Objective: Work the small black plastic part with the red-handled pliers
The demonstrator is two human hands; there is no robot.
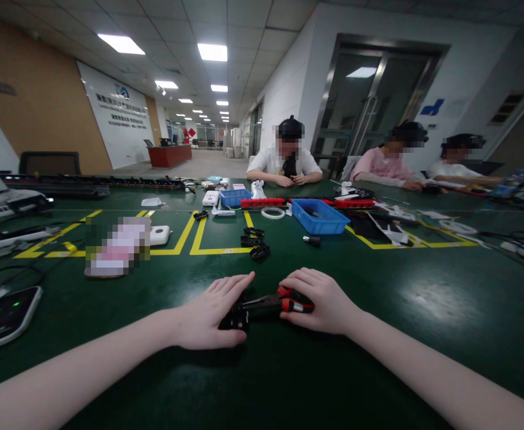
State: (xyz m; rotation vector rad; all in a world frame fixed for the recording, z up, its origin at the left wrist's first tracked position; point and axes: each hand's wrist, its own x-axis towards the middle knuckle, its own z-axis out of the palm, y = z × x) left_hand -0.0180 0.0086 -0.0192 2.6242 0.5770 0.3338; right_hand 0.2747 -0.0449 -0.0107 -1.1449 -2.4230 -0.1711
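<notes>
My right hand (319, 300) is closed around the red and black handles of a pair of long-nose pliers (266, 301). The pliers lie low over the green tabletop, their jaws pointing left and reaching a small black part (238, 321). My left hand (212, 310) grips that part from the left, fingers on its far side and thumb on its near side. Much of the part is hidden under the palm, so its kind cannot be made out. Whether the jaw tips clamp it is also hidden.
Several black pieces (256, 242) lie beyond my hands, with a short black cylinder (312, 240) and a blue bin (319, 217) farther right. A phone (6, 316) and a blurred pinkish object (117, 248) are at left. Three people sit across the table (378, 370).
</notes>
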